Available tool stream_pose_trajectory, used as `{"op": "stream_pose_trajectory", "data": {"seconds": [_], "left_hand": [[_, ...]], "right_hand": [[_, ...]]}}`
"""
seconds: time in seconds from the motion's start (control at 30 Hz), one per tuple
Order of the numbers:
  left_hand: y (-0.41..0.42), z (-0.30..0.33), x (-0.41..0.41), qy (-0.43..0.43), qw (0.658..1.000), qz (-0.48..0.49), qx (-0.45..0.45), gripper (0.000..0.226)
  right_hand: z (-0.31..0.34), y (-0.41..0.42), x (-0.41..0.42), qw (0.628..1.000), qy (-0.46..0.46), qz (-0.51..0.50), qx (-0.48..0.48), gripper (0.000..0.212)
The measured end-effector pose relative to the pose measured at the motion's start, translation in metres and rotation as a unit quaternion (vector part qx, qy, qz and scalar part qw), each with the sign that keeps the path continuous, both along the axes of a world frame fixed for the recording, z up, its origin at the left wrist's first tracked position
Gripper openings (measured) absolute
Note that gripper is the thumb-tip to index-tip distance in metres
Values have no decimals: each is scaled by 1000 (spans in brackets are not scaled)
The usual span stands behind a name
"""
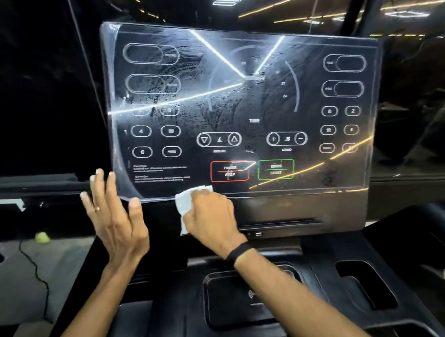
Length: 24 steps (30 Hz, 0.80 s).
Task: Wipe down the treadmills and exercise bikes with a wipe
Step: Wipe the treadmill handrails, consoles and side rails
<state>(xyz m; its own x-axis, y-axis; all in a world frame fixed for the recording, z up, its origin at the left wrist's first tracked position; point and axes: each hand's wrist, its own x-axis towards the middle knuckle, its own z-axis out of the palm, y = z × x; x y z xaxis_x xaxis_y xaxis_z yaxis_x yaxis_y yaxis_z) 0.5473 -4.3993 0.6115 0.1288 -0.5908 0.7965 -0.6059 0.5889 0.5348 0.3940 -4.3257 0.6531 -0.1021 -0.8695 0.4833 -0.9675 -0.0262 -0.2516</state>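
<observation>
A treadmill's black glossy console panel [241,103] fills the middle of the view, streaked with wet smears and ceiling-light reflections. My right hand [210,214] holds a white wipe [186,203] against the panel's bottom edge, just below the red pause/stop button [229,171]. My left hand [114,219] is raised beside the panel's lower left corner with its fingers spread, its fingertips at the panel's edge; a ring shows on one finger.
Below the panel lies the black console tray with a square centre pad [250,297] and cup-holder cut-outs [366,284]. A green start button [275,169] sits right of the stop button. At the left, a grey floor with a black cable [36,268] and a yellow-green ball [42,237].
</observation>
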Motion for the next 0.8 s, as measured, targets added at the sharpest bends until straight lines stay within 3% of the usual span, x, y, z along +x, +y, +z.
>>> {"op": "stream_pose_trajectory", "data": {"seconds": [0.13, 0.27, 0.47, 0.8], "left_hand": [[13, 9, -47, -31, 998, -35, -46, 64], [25, 10, -89, -81, 992, -74, -62, 66], [29, 11, -104, -134, 987, -63, -58, 67], [33, 3, -99, -151, 986, -50, -49, 67]], "right_hand": [[-6, 27, -70, 999, -15, -51, -14, 10], [-17, 59, -142, 988, -68, -140, -12, 17], [-21, 94, -233, 956, -148, -251, -32, 20], [-46, 129, -276, 905, -252, -308, -147, 15]]}}
